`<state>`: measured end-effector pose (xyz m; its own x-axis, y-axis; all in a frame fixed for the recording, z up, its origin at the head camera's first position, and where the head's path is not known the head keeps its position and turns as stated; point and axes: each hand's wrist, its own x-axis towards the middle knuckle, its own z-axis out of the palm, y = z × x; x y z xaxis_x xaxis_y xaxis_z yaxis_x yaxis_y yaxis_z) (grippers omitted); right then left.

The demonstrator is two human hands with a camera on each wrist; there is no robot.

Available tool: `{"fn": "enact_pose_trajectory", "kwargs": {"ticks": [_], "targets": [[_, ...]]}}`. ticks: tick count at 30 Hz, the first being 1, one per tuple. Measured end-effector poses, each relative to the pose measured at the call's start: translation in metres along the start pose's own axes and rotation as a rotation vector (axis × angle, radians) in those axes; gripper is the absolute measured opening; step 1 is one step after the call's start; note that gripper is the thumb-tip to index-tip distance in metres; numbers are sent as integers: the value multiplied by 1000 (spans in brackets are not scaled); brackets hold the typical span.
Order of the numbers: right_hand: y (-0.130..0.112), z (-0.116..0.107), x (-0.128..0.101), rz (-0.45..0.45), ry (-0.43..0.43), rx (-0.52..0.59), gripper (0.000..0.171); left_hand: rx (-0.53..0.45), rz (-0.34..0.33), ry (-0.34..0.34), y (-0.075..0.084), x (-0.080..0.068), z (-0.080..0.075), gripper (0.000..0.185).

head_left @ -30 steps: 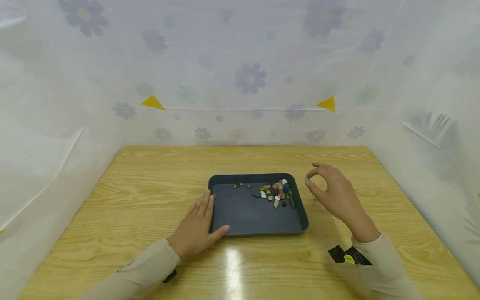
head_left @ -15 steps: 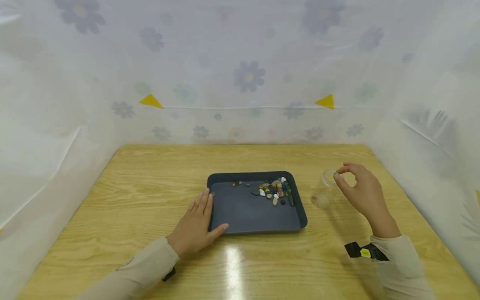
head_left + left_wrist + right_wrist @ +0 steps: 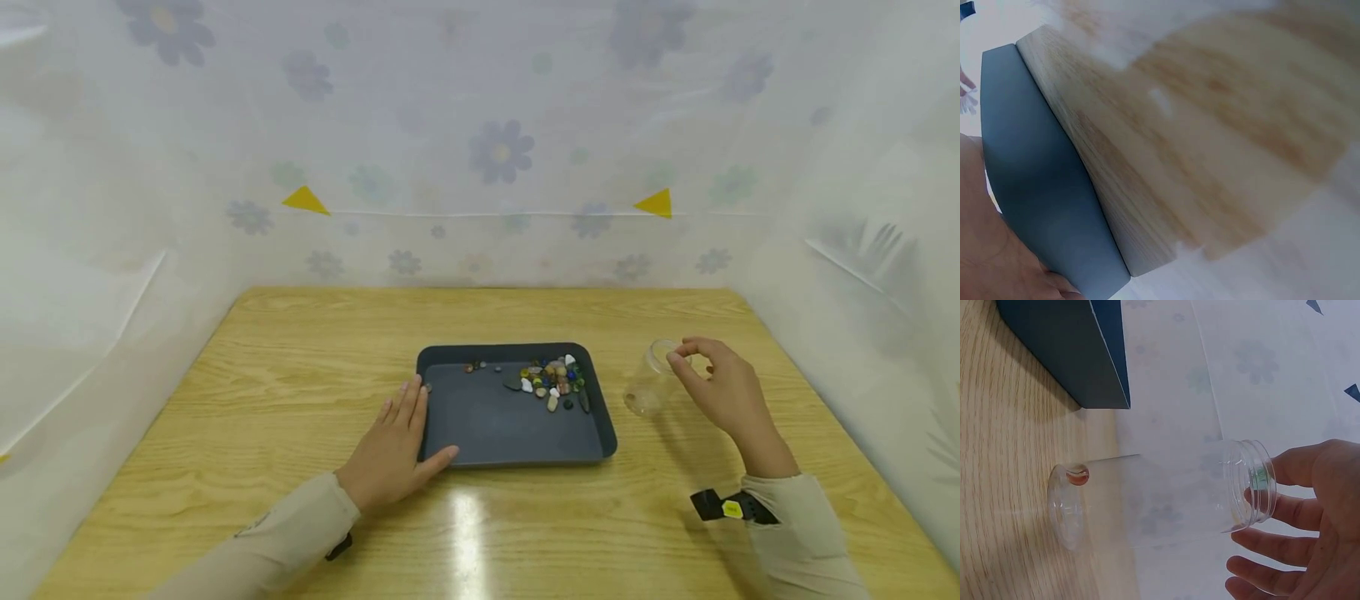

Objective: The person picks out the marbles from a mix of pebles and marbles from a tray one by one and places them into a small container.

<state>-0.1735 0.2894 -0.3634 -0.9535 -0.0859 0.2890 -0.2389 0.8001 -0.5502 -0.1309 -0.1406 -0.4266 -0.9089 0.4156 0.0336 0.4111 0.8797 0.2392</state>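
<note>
My right hand (image 3: 723, 383) is at the mouth of a clear jar (image 3: 645, 387) standing to the right of the dark tray. In the right wrist view, thumb and forefinger pinch a small translucent green marble (image 3: 1260, 477) at the jar's rim, partly hidden by the threaded neck; the other fingers spread beside the jar. A reddish-brown marble (image 3: 1077, 475) lies at the jar's bottom. My left hand (image 3: 386, 454) rests with straight fingers along the left side of the tray (image 3: 495, 442). Several mixed stones and marbles (image 3: 555, 379) lie in the tray's right part.
A few small stones (image 3: 472, 367) lie near the tray's back left, and one small bead (image 3: 428, 388) sits by the left fingertips. The wooden table (image 3: 315, 333) is enclosed by white flowered sheeting (image 3: 450, 100) at the back and sides.
My right hand has moved right from beside the tray to the jar's mouth with the green marble, then dipped slightly at the rim. The left hand has stayed on the tray.
</note>
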Motion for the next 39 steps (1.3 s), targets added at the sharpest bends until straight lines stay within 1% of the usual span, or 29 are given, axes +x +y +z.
{"fn": "enact_pose_trajectory", "kwargs": {"ticks": [13,22,32,36,39], "targets": [[0,1,0,2,-16,9,35,-4,7,11,0,1,1,95],[1,1,-2,-2,-13,12,35,-3,8,2,-1,1,1,96],[1,1,-3,2,-11,11,39,-5,6,9,-1,0,1,95],[0,2,-2,-22,20,26,37,-2,5,11,-1,0,1,95],[-4,2,-1,-67,66,40,33,0,5,14,-1,0,1,95]]}}
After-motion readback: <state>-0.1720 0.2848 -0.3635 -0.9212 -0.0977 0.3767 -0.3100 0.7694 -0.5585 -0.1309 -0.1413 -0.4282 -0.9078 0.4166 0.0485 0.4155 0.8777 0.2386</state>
